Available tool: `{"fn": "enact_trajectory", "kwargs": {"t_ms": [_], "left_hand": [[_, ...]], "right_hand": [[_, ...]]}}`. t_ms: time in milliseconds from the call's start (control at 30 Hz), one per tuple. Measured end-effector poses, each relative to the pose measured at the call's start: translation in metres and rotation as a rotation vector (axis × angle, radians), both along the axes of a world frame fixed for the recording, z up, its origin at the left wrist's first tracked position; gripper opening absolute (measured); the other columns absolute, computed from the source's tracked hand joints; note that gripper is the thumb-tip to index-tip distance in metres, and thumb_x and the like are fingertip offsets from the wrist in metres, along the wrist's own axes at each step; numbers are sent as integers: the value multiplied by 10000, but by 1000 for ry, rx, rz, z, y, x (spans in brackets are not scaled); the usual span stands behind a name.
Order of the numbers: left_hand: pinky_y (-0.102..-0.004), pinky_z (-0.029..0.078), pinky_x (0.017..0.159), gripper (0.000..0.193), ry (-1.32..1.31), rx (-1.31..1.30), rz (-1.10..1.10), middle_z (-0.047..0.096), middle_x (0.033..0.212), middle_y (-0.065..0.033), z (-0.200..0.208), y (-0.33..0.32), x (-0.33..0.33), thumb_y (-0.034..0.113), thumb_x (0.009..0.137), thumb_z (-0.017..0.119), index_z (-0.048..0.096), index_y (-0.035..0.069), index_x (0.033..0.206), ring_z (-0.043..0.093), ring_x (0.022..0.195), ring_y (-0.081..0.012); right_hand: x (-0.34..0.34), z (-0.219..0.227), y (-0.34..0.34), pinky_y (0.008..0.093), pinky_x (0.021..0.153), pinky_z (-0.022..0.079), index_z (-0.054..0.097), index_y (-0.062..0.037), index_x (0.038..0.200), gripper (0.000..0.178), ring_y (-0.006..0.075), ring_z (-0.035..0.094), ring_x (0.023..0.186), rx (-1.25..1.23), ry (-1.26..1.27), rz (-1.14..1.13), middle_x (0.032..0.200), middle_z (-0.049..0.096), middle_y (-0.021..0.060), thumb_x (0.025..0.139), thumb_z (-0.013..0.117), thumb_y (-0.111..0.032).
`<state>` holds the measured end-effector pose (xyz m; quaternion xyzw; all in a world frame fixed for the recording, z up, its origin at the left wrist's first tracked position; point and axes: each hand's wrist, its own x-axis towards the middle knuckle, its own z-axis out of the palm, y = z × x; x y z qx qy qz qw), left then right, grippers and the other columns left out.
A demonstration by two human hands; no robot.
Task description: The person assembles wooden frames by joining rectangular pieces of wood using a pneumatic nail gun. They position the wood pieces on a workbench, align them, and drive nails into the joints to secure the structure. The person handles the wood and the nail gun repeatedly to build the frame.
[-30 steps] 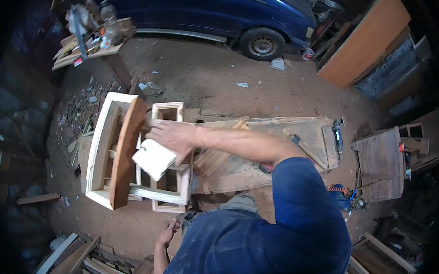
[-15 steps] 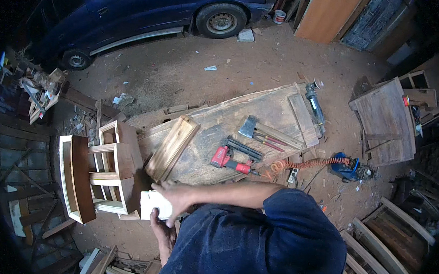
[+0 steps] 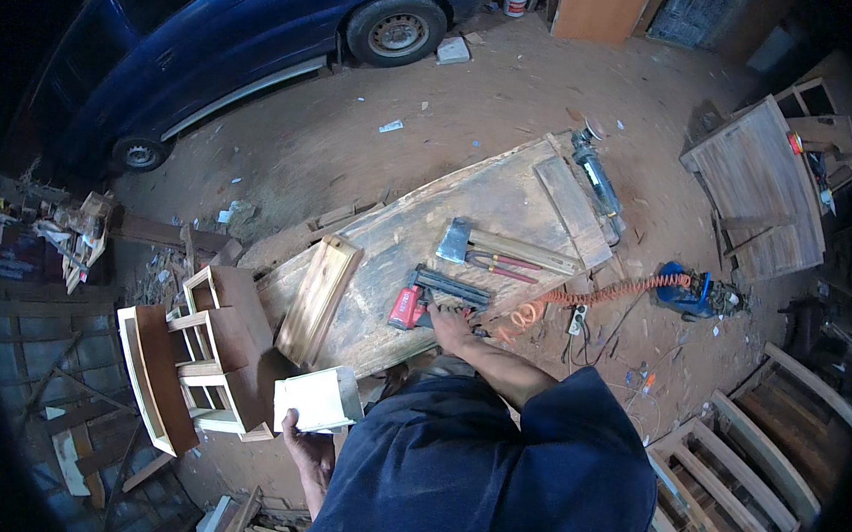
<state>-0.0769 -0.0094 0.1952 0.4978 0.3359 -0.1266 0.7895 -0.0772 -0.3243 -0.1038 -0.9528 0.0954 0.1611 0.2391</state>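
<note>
While the left hand [image 3: 310, 451] clamps a white piece [image 3: 313, 399] and the right hand [image 3: 451, 329] covers the nailer [image 3: 404, 308], closure unclear, the frame [image 3: 247, 324] looks joined, the board [image 3: 318, 304] separate.

nail gun [image 3: 404, 308] on board [image 3: 388, 254] | hatchet [image 3: 454, 240] behind nail gun | furniture frames [image 3: 246, 305] left of board | vehicle [image 3: 207, 38] behind board

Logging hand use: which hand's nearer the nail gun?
Right. The right hand is on the nail gun; the left hand, holding a white block, is to its left.
</note>
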Motion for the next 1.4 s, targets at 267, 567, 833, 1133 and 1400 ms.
{"fn": "enact_trajectory", "kwargs": {"t_ms": [267, 567, 833, 1133, 1400], "left_hand": [[-468, 457, 1072, 674, -14, -66, 2, 608, 1356, -77, -16, 22, -4, 384, 855, 728, 518, 86, 1422, 570, 1282, -266], [-445, 437, 1099, 705, -144, -149, -134, 613, 1365, -95, -10, 7, 29, 356, 877, 746, 482, 43, 1451, 585, 1276, -265], [-431, 441, 1119, 722, -124, -51, -292, 592, 1401, -110, -16, -12, 47, 253, 854, 790, 472, 13, 1456, 575, 1300, -269], [-439, 460, 1098, 524, 72, -16, -412, 610, 1376, -118, -61, -25, 75, 313, 1035, 601, 493, 2, 1442, 603, 1261, -266], [-396, 511, 1007, 489, -18, 483, -548, 643, 1276, -102, -158, 68, 199, 314, 1005, 688, 507, 5, 1339, 619, 1163, -244]], "right_hand": [[2, 157, -96, 508, 821, 553, 639, -131, 1331, 610, 399, 718, 941, 264, 44, -289, 981, 730, 213, 823, 767, -445], [44, 140, -250, 560, 713, 539, 611, -38, 1189, 528, 457, 695, 874, -320, -217, -436, 956, 690, 273, 826, 804, -370], [64, 129, -144, 465, 945, 518, 618, 9, 1271, 658, 387, 640, 1096, 74, -479, -159, 1173, 666, 240, 786, 858, -365], [16, 198, 51, 272, 680, 535, 584, 33, 1343, 715, 141, 655, 797, 1328, 418, -131, 1061, 714, 107, 846, 857, -402], [-10, 203, 26, 418, 787, 558, 682, -31, 1236, 443, 336, 712, 846, 721, -41, -278, 996, 743, 150, 867, 806, -243]]}}
